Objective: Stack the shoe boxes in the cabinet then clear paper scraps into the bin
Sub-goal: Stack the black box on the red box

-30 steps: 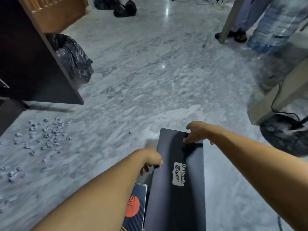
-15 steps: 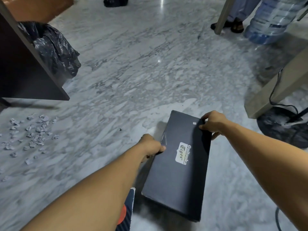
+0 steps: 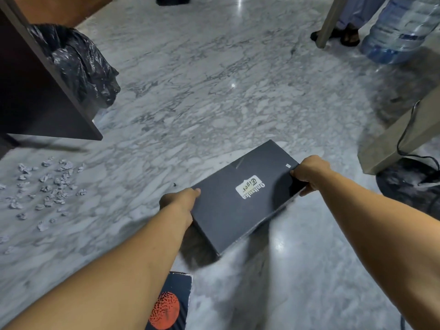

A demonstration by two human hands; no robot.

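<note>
A black shoe box [image 3: 238, 203] with a cream label hangs above the marble floor, held between both hands. My left hand [image 3: 178, 206] grips its near left edge. My right hand [image 3: 309, 173] grips the far right corner, fingers curled under it. A second dark box with an orange disc [image 3: 170, 303] lies on the floor below my left forearm. Several crumpled paper scraps [image 3: 47, 189] are scattered at the left. The dark cabinet door [image 3: 35, 91] stands open at upper left, with the black-bagged bin [image 3: 81, 65] behind it.
A person's feet in sandals [image 3: 342, 34] stand at the upper right beside a large water bottle [image 3: 400, 27] and a table leg [image 3: 331, 20]. A beige furniture base [image 3: 400, 136] with a black cable and a fan base [image 3: 409, 184] sit at the right.
The black box has been lifted off the other box and turned counterclockwise, swinging out to the right. Both hands kept their hold on it.
</note>
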